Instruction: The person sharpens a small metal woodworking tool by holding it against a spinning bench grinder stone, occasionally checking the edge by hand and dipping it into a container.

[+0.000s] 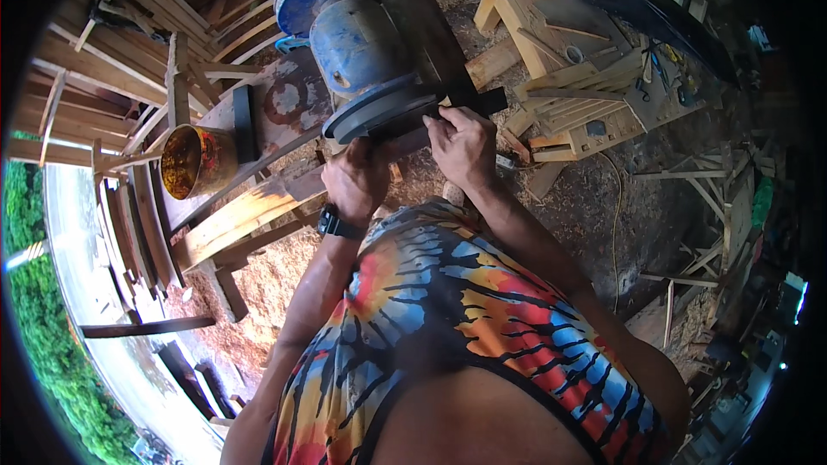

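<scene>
A bench grinder (357, 43) with a worn blue housing stands in front of me, its grey disc-shaped wheel (345, 127) on the near side. Both hands are at this wheel's near edge. My left hand (355, 176), with a black watch on its wrist, is closed with the fingers curled under the wheel. My right hand (465, 145) pinches with thumb and forefinger at the wheel's right side. Between them runs a dark flat strip (407, 143), held by both hands close to the wheel. Its exact kind is hard to make out.
An open, stained yellow bucket (200, 162) stands at the left beside a dark upright block (245, 123). A wooden beam (250, 217) lies below it. Wood pieces and tools crowd a wooden stand (594, 116) at the right. Wood shavings (276, 280) cover the floor; a thin cable (617, 224) crosses it.
</scene>
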Demonstrator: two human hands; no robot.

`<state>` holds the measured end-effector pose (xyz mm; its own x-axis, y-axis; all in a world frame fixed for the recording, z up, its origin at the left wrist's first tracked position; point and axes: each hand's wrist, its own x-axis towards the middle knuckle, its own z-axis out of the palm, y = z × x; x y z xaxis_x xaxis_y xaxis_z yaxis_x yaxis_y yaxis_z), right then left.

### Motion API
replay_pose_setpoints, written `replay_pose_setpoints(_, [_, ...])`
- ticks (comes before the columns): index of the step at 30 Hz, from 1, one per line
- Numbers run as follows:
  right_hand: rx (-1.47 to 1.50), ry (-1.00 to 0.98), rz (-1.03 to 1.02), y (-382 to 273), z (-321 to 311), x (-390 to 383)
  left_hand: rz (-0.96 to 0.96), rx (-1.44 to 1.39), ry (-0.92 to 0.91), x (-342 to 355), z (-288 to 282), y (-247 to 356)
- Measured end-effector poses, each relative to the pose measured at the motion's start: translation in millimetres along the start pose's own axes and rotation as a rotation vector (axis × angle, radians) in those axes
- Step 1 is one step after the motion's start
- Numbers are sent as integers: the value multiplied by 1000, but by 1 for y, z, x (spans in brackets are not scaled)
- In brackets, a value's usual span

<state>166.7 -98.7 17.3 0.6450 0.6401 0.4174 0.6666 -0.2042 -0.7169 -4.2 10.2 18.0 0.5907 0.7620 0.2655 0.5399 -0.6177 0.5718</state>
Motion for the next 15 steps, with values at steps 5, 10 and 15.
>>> replay_pose_setpoints(5, [30,8,51,-4,-3,1,-51,-6,-38,2,-3,9])
replay_pose_setpoints(10, [39,15,73,1,-4,0,-51,1,-46,4,-1,12])
replay_pose_setpoints(15, [34,9,33,8,-4,2,-16,61,-60,8,1,12])
